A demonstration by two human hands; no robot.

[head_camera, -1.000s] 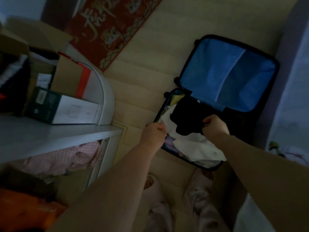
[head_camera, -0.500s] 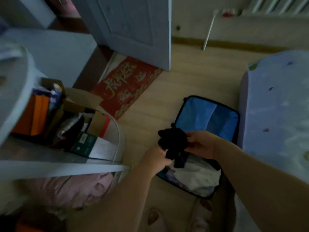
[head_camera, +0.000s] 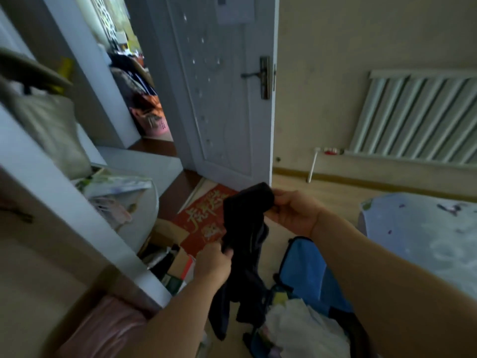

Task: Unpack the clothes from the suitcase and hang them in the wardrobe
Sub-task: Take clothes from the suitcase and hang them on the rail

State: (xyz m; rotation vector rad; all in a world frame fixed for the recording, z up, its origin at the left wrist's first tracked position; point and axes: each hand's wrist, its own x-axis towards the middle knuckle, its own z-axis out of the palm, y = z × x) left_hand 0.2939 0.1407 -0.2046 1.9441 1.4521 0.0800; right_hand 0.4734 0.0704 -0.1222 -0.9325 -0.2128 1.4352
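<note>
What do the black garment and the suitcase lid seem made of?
Black garment: soft matte fabric, possibly a knit; it hangs limp in folds without shine. Suitcase lid: inside lined with smooth blue cloth, likely synthetic, judging by its flat, faintly glossy surface; the outer shell is hidden.

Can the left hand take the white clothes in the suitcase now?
Probably not yet. The left hand grips the black garment, which hangs between it and the white clothes. These lie uncovered in the suitcase, so a freed hand likely could.
</note>
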